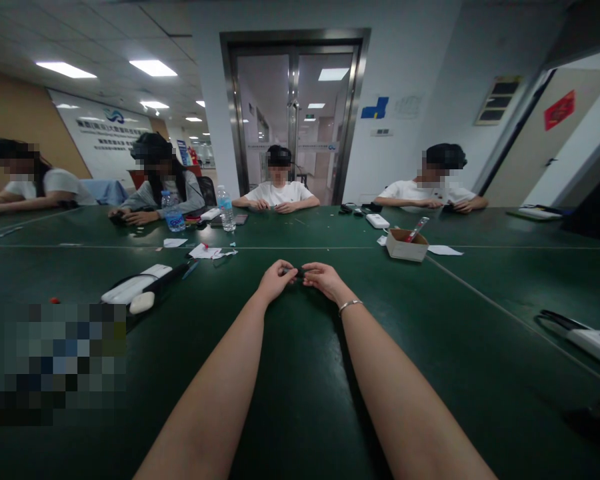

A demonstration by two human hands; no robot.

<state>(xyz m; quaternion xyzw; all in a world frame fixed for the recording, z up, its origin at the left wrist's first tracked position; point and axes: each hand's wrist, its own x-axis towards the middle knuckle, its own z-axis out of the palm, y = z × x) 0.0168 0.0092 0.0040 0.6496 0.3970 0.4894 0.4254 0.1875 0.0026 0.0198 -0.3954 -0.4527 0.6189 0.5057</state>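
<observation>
Both my arms stretch forward over the dark green table (295, 373), and my hands meet near its middle. My left hand (276, 279) is closed, thumb and fingers pinching one end of a small black object (301, 273). From the other side my right hand (325, 280) pinches the same object between thumb and fingertips. It is too small and dark for me to make out its kind, and the fingers partly cover it. A silvery bracelet (351, 306) circles my right wrist.
Left of my hands lie a white device (137, 283) with a black cable and paper scraps (205, 251). Two water bottles (225, 210) stand farther back. A small open box (407, 247) sits at right. Several people wearing headsets sit across the table.
</observation>
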